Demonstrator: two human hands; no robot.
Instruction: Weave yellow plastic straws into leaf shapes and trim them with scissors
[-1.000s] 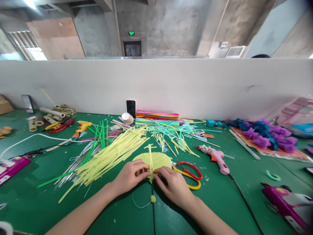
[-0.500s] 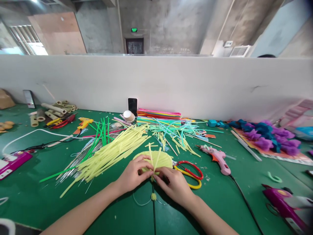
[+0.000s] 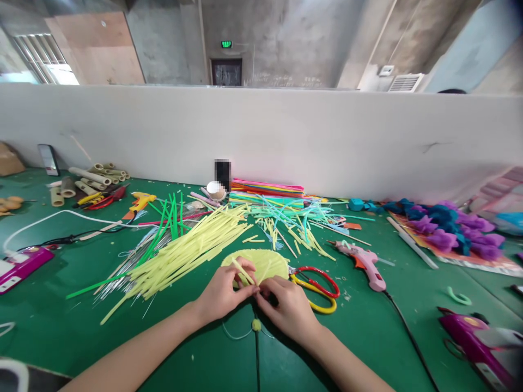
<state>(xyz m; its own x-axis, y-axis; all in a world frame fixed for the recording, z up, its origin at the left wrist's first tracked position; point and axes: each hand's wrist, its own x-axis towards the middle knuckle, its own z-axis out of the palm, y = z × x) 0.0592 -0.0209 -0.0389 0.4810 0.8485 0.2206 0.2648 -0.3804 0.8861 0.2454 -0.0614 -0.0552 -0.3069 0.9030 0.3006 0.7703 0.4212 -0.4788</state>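
My left hand [image 3: 226, 283] pinches a pale yellow pipe cleaner [image 3: 242, 270] that tilts up to the left. Close against it, my right hand [image 3: 286, 302] is closed on the lower end of another pale yellow pipe cleaner [image 3: 265, 272], which leans up to the right. The fingertips of both hands meet, and they hide the lower ends. Behind the hands lies a flat yellow oval piece [image 3: 272, 260], partly covered by them. Below them a small yellow ball [image 3: 256, 325] with thin wire rests on the table. Scissors [image 3: 322, 288] with red and yellow handles lie to the right.
A heap of yellow pipe cleaners [image 3: 192, 247] lies left of centre on the green table [image 3: 192, 348]. To the right are a pink glue gun [image 3: 363, 261] with a cord and purple flower shapes [image 3: 443, 239]. A yellow glue gun [image 3: 142, 201] and bamboo tubes [image 3: 96, 177] stand back left.
The pipe cleaner at my left hand has swung down to the left from nearly upright. Both hands stay in about the same place, and the view has tipped slightly.
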